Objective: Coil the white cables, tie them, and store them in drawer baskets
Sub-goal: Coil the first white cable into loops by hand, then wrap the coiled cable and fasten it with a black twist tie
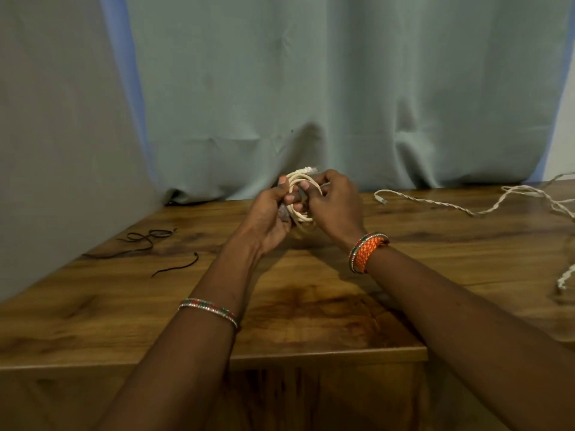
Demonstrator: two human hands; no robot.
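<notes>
A small coil of white cable (299, 181) is held up above the wooden table (311, 309), between both hands. My left hand (270, 213) grips the coil's left side with thumb on top and fingers curled through it. My right hand (336, 203) pinches the coil's right side and a loose loop of it. A dark tie piece shows under my left fingers, partly hidden. A second white cable (485, 207), twisted and uncoiled, lies across the table at the right.
Dark thin ties lie on the table at the left: a looped one (146, 241) and a short one (179, 266). A grey-green curtain (311, 88) hangs behind the table. The table's front edge runs below my forearms.
</notes>
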